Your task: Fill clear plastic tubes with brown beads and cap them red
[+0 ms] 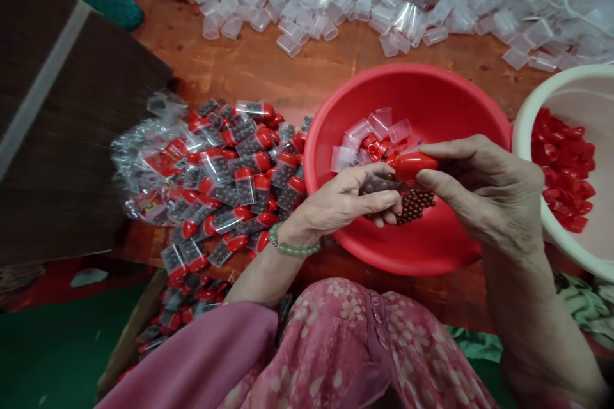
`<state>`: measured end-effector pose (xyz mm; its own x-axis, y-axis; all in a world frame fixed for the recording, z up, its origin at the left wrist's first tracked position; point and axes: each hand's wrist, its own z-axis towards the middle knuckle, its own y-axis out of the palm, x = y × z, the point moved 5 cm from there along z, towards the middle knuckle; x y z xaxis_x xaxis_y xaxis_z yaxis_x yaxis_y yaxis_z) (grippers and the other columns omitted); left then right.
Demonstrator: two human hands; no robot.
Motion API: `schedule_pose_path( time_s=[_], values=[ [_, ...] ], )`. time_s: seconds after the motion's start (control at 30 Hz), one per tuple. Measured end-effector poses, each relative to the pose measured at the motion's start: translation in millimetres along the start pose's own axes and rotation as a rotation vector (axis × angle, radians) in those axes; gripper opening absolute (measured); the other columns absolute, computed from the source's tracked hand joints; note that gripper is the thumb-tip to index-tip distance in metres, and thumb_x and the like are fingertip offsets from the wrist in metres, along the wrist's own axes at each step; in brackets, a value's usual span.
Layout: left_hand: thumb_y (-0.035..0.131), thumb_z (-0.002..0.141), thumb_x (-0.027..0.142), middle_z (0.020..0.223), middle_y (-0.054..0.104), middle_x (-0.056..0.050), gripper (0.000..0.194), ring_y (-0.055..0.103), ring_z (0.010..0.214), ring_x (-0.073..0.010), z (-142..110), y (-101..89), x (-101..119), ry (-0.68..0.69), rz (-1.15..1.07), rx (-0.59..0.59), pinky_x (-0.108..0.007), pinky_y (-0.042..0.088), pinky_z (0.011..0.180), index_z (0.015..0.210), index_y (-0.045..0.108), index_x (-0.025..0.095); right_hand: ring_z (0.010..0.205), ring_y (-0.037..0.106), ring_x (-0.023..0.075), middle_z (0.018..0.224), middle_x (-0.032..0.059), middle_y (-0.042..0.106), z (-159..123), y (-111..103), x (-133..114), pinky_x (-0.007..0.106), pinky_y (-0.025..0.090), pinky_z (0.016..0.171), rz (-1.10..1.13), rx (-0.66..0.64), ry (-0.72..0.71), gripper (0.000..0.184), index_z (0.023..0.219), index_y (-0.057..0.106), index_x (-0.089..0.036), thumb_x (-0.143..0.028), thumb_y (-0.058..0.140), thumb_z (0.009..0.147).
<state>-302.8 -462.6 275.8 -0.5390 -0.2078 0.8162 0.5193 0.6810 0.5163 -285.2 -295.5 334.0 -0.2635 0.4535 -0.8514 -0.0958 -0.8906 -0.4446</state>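
Over a red basin (407, 262), my left hand (348, 201) is closed around a clear plastic tube (377, 184) that holds dark beads. Between thumb and forefinger of my right hand (494, 195) is a glossy red cap (412, 165), its left end close to the tube's mouth; whether they touch I cannot tell. Loose brown beads (416, 206) lie in the basin beneath my hands. Several clear tubes (357, 131) and red caps (377, 146) are in the basin behind my left hand.
Filled tubes with red caps (244, 185) are heaped left of the basin, beside clear plastic bags (139, 166). Clear tubes (364, 0) cover the far side. On the right, a white basin (535, 140) holds red caps (559, 166). A dark wooden panel (62, 115) stands at left.
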Motion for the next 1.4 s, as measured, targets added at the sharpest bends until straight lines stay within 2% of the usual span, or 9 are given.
schedule_pose_path(
  time_s=[0.37,0.6,0.67,0.77,0.87,0.97,1.17,1.33,1.4],
  values=[
    [0.088,0.078,0.049,0.077,0.070,-0.001,0.045,0.065,0.061,-0.0077,0.4,1.5,8.5,-0.048,0.055,-0.033,-0.019,0.056,0.058,0.096,0.066,0.013,0.091,0.077,0.0199,0.103,0.0017,0.080,9.1,9.2,-3.8,0.036,0.064,0.088,-0.094,-0.107,-0.077,0.017,0.109,0.077,-0.029,-0.029,0.075,0.092],
    [0.085,0.084,0.036,0.078,0.072,-0.002,0.033,0.068,0.063,-0.0084,1.2,-5.9,5.6,-0.028,-0.005,-0.017,-0.018,0.057,0.060,0.101,0.068,0.014,0.088,0.075,0.0209,0.104,0.0011,0.079,7.8,-11.2,2.6,0.039,0.063,0.083,-0.281,-0.183,-0.110,0.022,0.115,0.075,-0.033,-0.031,0.074,0.094],
    [0.085,0.082,0.031,0.078,0.072,-0.002,0.030,0.069,0.065,-0.0087,1.5,-6.7,5.4,-0.025,-0.035,-0.007,-0.018,0.058,0.062,0.101,0.069,0.014,0.087,0.074,0.0213,0.103,0.0008,0.079,6.0,-16.7,6.5,0.040,0.064,0.082,-0.290,-0.154,-0.095,0.024,0.116,0.075,-0.033,-0.032,0.077,0.092],
    [0.088,0.078,0.023,0.086,0.074,-0.004,0.032,0.074,0.074,-0.0115,1.5,-6.3,6.6,-0.012,-0.106,-0.016,-0.021,0.061,0.069,0.103,0.070,0.015,0.090,0.076,0.0222,0.103,0.0012,0.079,5.1,-18.3,12.5,0.042,0.065,0.084,-0.137,-0.006,0.001,0.025,0.114,0.075,-0.033,-0.033,0.079,0.089],
    [0.088,0.076,0.021,0.095,0.077,-0.007,0.037,0.078,0.084,-0.0166,1.5,-6.9,8.8,0.029,-0.153,-0.029,-0.026,0.064,0.079,0.108,0.070,0.015,0.088,0.077,0.0214,0.100,0.0014,0.079,7.7,-7.4,13.0,0.041,0.066,0.083,0.090,0.119,0.060,0.019,0.107,0.076,-0.030,-0.030,0.080,0.088],
    [0.087,0.078,0.019,0.102,0.080,-0.011,0.036,0.079,0.090,-0.0188,2.5,-7.2,9.3,0.047,-0.190,-0.078,-0.027,0.065,0.084,0.110,0.071,0.016,0.085,0.076,0.0191,0.096,0.0000,0.078,13.4,8.9,9.9,0.038,0.065,0.083,0.142,0.102,0.079,0.014,0.101,0.075,-0.029,-0.029,0.080,0.087],
    [0.086,0.081,0.036,0.100,0.080,-0.017,0.030,0.080,0.099,-0.0296,3.4,-2.6,7.4,-0.006,-0.128,-0.180,-0.036,0.067,0.089,0.095,0.072,0.013,0.077,0.072,0.0169,0.090,0.0007,0.076,16.0,22.5,9.8,0.033,0.063,0.074,0.084,0.001,0.068,0.015,0.097,0.073,-0.025,-0.037,0.078,0.088],
    [0.083,0.081,0.052,0.096,0.078,-0.020,0.044,0.079,0.102,-0.0376,2.4,0.0,8.0,0.004,-0.043,-0.157,-0.045,0.068,0.084,0.092,0.069,0.012,0.081,0.073,0.0173,0.092,0.0009,0.077,14.3,23.0,7.9,0.033,0.063,0.078,0.069,-0.017,0.035,0.014,0.098,0.072,-0.025,-0.035,0.076,0.090],
    [0.082,0.082,0.054,0.096,0.078,-0.019,0.045,0.079,0.101,-0.0362,3.1,0.6,7.3,0.006,-0.041,-0.153,-0.044,0.068,0.082,0.092,0.068,0.012,0.078,0.072,0.0167,0.090,0.0007,0.076,14.5,23.2,7.4,0.033,0.062,0.076,0.067,-0.009,0.032,0.012,0.096,0.072,-0.024,-0.034,0.076,0.089]
  ],
)
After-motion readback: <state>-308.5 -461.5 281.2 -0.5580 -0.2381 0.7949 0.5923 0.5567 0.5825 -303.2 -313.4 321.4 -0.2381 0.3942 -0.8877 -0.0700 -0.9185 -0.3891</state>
